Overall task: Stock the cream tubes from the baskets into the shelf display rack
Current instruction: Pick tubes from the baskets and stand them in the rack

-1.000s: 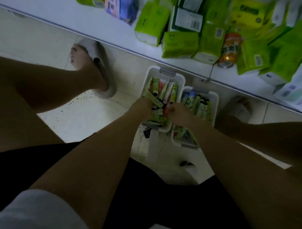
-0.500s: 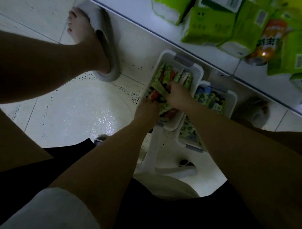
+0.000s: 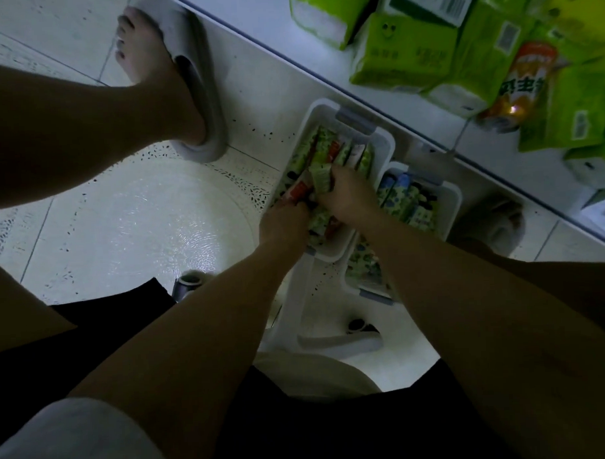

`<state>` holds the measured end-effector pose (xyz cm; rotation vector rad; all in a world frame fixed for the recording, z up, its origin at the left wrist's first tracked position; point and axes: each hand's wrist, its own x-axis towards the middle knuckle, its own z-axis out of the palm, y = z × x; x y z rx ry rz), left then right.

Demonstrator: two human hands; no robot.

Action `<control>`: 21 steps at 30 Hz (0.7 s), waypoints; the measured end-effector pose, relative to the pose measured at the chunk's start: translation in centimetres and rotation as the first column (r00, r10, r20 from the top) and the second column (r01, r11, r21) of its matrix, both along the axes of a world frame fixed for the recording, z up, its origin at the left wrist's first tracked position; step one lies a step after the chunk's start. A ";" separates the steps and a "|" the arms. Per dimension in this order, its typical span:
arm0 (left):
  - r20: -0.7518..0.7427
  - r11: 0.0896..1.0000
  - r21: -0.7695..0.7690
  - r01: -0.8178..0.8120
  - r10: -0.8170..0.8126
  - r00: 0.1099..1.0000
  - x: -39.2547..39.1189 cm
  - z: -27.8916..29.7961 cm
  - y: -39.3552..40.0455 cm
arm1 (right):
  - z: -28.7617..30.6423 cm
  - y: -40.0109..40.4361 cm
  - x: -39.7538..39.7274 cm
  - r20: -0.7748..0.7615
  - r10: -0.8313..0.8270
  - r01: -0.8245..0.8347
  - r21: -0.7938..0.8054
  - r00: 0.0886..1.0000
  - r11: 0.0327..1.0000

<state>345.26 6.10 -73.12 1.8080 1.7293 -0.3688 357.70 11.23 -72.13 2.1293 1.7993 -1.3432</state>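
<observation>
The cream tubes lie packed side by side in the nearer white basket on the floor, with more in a second basket just beside it on the right. Half a second ago the right hand was lying over the middle of the pile; now it has closed round a green tube and tilted it up out of the row. The left hand has crept forward too and pinches a red-ended tube touching the green one. So the picking is under way, by my reckoning, but nothing has left the basket yet. Both hands meet over the basket's middle, wrists close together. Above them runs the white shelf edge with green tissue packs and an orange can; the display rack itself I cannot make out.
</observation>
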 end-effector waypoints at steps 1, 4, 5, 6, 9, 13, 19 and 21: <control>0.021 1.000 0.028 0.004 -0.005 1.000 0.1 0.1 -0.1 | 0.2 0.0 0.6 -0.070 -0.070 0.069 -0.020 0.995 0.997; 0.205 0.996 -0.024 -0.086 0.089 0.975 -0.2 0.4 -0.4 | 2.2 0.7 2.3 -0.195 -0.299 0.282 -0.108 0.934 0.953; 0.280 0.986 -0.072 -0.151 0.165 0.946 -0.3 0.9 -0.3 | 3.0 1.2 3.0 -0.213 -0.371 0.347 -0.143 0.904 0.927; 0.337 0.972 -0.105 -0.212 0.236 0.911 -0.5 1.3 0.1 | 3.9 1.8 3.6 -0.228 -0.434 0.403 -0.170 0.872 0.899; 0.447 0.922 -0.118 -0.368 0.381 0.810 -1.1 3.8 2.4 | 6.8 3.1 5.4 -0.227 -0.549 0.504 -0.230 0.804 0.833; 0.684 0.757 -0.169 -0.631 0.551 0.478 -1.6 8.9 5.9 | 10.8 2.3 6.0 -0.402 -0.808 0.673 -0.453 0.430 0.584; 0.854 0.760 -0.263 -0.594 0.470 0.224 -1.4 17.4 9.7 | 17.6 0.5 4.9 -0.667 -0.743 0.518 -0.656 -0.057 0.550; 0.885 0.765 -0.318 -0.560 0.452 0.114 -1.4 20.3 10.3 | 20.2 0.8 4.4 -0.719 -0.695 0.487 -0.615 -0.024 0.620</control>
